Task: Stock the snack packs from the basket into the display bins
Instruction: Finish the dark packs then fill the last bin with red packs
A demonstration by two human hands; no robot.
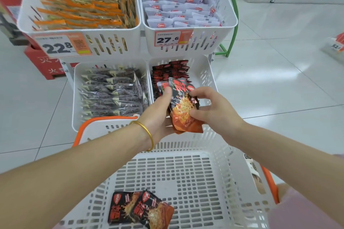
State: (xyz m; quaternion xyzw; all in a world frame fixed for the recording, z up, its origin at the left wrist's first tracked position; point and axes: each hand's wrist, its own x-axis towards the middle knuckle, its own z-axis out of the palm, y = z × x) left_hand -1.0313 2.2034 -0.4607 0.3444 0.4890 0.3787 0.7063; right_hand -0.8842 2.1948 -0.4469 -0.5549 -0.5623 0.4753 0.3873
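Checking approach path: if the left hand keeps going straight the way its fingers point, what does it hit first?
Probably the red-and-black packs standing in the lower right bin. The left hand points up-frame into that bin, holding a bundle of snack packs with the right hand. Depth is unclear.

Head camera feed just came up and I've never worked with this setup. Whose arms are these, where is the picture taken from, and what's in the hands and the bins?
There is no machine here. A person wears one wide-angle camera on the head, looking forward and down, so the two bare arms are their own.

The left hand, with a gold bangle on its wrist, and the right hand together hold a small stack of red-and-black snack packs over the lower right bin, which already holds matching packs.

Closest to the camera is the white basket with orange handles; two more packs lie in it.

The other three bins hold different snacks: orange packs, pale packs and dark packs.
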